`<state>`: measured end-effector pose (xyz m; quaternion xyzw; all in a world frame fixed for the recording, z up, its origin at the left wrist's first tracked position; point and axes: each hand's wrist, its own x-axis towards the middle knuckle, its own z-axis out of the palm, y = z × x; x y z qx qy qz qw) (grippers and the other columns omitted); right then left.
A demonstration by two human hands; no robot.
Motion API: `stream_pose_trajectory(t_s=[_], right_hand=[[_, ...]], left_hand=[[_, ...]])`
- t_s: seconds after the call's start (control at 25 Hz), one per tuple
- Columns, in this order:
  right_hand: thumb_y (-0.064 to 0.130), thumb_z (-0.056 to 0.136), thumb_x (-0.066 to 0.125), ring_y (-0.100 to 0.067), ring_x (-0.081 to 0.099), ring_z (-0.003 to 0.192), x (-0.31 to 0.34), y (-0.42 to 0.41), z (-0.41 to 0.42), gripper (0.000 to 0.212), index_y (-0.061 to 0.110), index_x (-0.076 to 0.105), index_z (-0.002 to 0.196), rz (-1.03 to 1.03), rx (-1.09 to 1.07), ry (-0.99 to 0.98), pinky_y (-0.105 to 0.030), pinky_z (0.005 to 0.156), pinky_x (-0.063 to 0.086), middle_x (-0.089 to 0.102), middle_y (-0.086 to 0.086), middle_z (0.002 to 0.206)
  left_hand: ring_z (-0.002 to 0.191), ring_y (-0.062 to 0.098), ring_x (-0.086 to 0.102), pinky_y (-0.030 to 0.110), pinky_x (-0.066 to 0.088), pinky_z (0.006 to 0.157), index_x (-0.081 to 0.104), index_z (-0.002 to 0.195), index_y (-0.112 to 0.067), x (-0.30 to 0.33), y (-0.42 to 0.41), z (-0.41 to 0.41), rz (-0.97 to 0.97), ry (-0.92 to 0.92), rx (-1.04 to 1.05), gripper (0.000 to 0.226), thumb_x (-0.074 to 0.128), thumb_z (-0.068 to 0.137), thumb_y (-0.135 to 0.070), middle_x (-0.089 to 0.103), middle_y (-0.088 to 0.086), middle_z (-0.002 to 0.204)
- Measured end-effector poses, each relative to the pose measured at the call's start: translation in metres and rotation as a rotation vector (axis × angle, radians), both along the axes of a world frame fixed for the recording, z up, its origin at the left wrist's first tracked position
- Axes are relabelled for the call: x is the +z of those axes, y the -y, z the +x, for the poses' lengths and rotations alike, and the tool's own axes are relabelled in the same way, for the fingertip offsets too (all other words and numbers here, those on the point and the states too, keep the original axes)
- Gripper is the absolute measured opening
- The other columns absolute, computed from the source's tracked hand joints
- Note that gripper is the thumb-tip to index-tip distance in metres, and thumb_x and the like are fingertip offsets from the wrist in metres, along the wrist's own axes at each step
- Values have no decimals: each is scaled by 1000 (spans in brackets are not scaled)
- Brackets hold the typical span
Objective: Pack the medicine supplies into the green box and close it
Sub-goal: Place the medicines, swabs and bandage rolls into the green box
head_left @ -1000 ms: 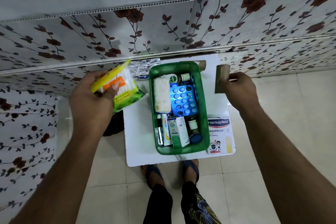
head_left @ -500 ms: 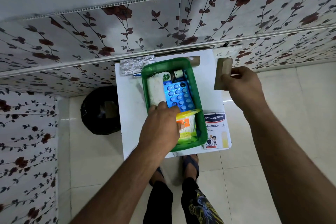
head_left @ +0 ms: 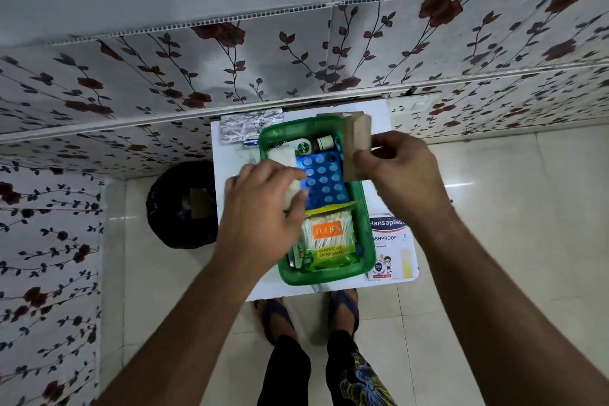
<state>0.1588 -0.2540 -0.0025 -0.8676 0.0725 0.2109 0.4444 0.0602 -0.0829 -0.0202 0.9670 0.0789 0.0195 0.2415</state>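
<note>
Over the green box [head_left: 367, 241], both hands work close together. The left hand [head_left: 263, 208] reaches in at the box's left side, fingers curled around a white gauze roll [head_left: 282, 158] that lies along the inner left wall; the grip looks loose, and the roll's near end is hidden under the fingers. The right hand [head_left: 402, 171] hovers above the box's far right corner, pinching a tan roll [head_left: 356, 148] between thumb and fingertips and holding it upright, clear of the contents.

Inside the box, a blue blister pack [head_left: 324, 181] lies just right of the gauze. Beyond it, at the far end, a Dettol bottle [head_left: 304, 147] and a small dark bottle [head_left: 324, 143] lie side by side. A cotton swab pack [head_left: 329, 237] with an orange label covers the near half, its yellow top edge overlapping the blister pack. The box is open; no lid shows.

The box sits on a white desk [head_left: 230, 168] set against a floral wall [head_left: 164, 82]. A Hansaplast box [head_left: 390, 247] lies on the desk just right of the green box, at the near corner. A silver foil strip [head_left: 247, 125] lies at the far left corner, just beside the box's rim. A black bin [head_left: 178, 204] stands on the tiled floor left of the desk, and the person's sandalled feet show below the desk's near edge.
</note>
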Motion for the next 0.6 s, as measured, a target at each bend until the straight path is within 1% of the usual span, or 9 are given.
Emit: stream_pose_trajectory(t_s=[0.08, 0.16, 0.2, 0.24, 0.32, 0.4, 0.48, 0.52, 0.6], right_hand=[[49, 75, 56, -15, 61, 59, 2, -23, -14, 27, 23, 63, 74, -224, 171, 141, -27, 51, 46, 66, 7, 67], [34, 82, 59, -27, 44, 53, -5, -45, -24, 24, 18, 49, 67, -444, 364, 368, -26, 45, 32, 46, 2, 61], [24, 81, 60, -26, 38, 53, -9, -53, -24, 15, 18, 49, 71, -515, 423, 397, -27, 46, 27, 40, 1, 63], [18, 81, 59, -25, 37, 56, -14, -59, -20, 3, 19, 56, 82, -575, 466, 386, -27, 49, 26, 41, -1, 67], [14, 82, 56, -23, 40, 60, -25, -62, -10, 20, 18, 58, 101, -689, 512, 355, -26, 48, 24, 55, -5, 80], [12, 83, 57, -25, 50, 64, -25, -63, -7, 24, 14, 56, 107, -716, 521, 375, -25, 46, 24, 61, -8, 91], [6, 79, 65, -32, 61, 68, -21, -63, -13, 27, 8, 56, 104, -641, 484, 401, -28, 49, 32, 60, -14, 91], [4, 77, 69, -34, 61, 65, -19, -61, -16, 26, 6, 57, 101, -579, 467, 433, -29, 50, 33, 60, -16, 87], [16, 83, 68, -28, 52, 56, -13, -51, -9, 21, 8, 57, 99, -501, 373, 475, -26, 50, 31, 59, -11, 76]], left_hand=[[91, 20, 57, 35, 44, 79, 68, 103, -21, 0, -22, 3, -146, 80, 154, 23, 57, 84, -26, 63, 1, 97], [90, 16, 59, 32, 46, 80, 69, 101, -21, -5, -36, 5, -211, 66, 236, 20, 58, 84, -19, 63, 1, 98], [90, 14, 58, 29, 45, 79, 69, 99, -22, -8, -42, 6, -225, 53, 249, 19, 58, 84, -17, 63, -1, 99], [90, 11, 58, 26, 43, 78, 68, 99, -24, -11, -46, 6, -231, 46, 251, 19, 59, 84, -16, 62, -3, 99], [90, 8, 56, 22, 40, 77, 68, 97, -26, -16, -53, 5, -232, 50, 246, 19, 59, 83, -16, 61, -6, 98], [88, 7, 56, 20, 40, 76, 68, 96, -27, -21, -59, 4, -235, 58, 239, 18, 60, 82, -17, 61, -6, 97], [86, 4, 56, 16, 38, 75, 68, 94, -27, -23, -62, 4, -254, 49, 239, 18, 61, 83, -15, 61, -7, 97], [84, 1, 56, 13, 38, 74, 68, 93, -29, -24, -64, 4, -273, 42, 257, 18, 61, 83, -15, 61, -9, 97], [82, -3, 58, 10, 39, 69, 68, 92, -31, -26, -69, 7, -327, 46, 325, 20, 60, 84, -15, 59, -16, 93]])
